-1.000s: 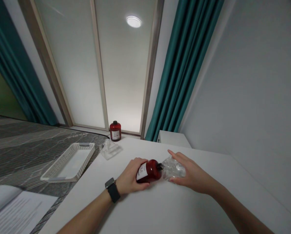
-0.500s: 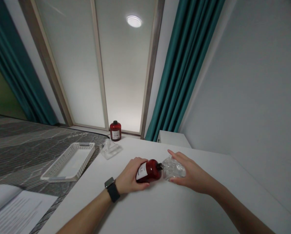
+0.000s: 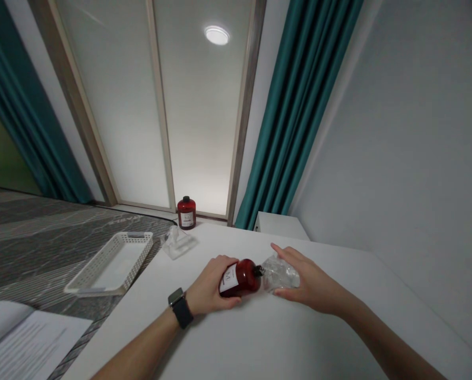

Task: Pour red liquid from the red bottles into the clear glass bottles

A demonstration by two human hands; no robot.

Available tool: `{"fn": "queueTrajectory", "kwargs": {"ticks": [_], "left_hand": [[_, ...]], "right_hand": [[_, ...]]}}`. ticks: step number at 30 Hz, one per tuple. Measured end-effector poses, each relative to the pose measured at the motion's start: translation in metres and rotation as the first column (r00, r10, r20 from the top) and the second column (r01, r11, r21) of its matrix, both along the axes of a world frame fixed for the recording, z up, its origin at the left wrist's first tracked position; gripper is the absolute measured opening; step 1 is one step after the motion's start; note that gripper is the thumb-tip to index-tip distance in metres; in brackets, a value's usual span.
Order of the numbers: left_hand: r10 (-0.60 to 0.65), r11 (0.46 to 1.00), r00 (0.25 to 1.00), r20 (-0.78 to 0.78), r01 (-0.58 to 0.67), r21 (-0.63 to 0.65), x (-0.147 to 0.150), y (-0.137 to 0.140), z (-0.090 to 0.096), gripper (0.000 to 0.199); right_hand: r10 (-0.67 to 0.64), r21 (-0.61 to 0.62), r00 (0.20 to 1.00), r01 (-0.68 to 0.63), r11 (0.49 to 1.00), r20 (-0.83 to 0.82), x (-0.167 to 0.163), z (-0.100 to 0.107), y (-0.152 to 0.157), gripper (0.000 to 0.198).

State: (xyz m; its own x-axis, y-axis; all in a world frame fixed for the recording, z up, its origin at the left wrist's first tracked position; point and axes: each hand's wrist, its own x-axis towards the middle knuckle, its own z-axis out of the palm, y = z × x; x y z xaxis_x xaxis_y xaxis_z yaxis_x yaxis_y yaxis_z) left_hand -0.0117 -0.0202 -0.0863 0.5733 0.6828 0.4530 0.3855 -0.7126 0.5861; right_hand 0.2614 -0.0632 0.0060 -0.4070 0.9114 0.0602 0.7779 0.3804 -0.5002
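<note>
My left hand [image 3: 217,285], with a dark watch on its wrist, is wrapped round a red bottle [image 3: 248,277] with a white label. The bottle is tilted so that its dark neck points right, into or against the mouth of a clear bottle [image 3: 280,273]. Whether the neck is inside that mouth I cannot tell. My right hand [image 3: 310,279] grips the clear bottle between thumb and fingers, holding it low over the white table. Its far end is hidden in my palm.
A second red bottle [image 3: 186,213] with a black cap stands upright at the table's [image 3: 228,343] far edge. Near it lies a clear plastic item with a pump-like top [image 3: 177,243]. To the left are a white basket [image 3: 135,269] and an open booklet [image 3: 34,338].
Both hands and both bottles keep nearly the same pose. The whole view has shifted very slightly.
</note>
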Motion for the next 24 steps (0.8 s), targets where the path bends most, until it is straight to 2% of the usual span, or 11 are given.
{"fn": "queueTrajectory", "kwargs": {"ticks": [24], "left_hand": [[0.000, 1.000, 1.000, -0.016, 0.000, 0.023, 0.0000, 0.0013, 0.0007, 0.071]], "right_hand": [[-0.006, 0.005, 1.000, 0.005, 1.000, 0.022, 0.0016, -0.0033, -0.0002, 0.090]]}}
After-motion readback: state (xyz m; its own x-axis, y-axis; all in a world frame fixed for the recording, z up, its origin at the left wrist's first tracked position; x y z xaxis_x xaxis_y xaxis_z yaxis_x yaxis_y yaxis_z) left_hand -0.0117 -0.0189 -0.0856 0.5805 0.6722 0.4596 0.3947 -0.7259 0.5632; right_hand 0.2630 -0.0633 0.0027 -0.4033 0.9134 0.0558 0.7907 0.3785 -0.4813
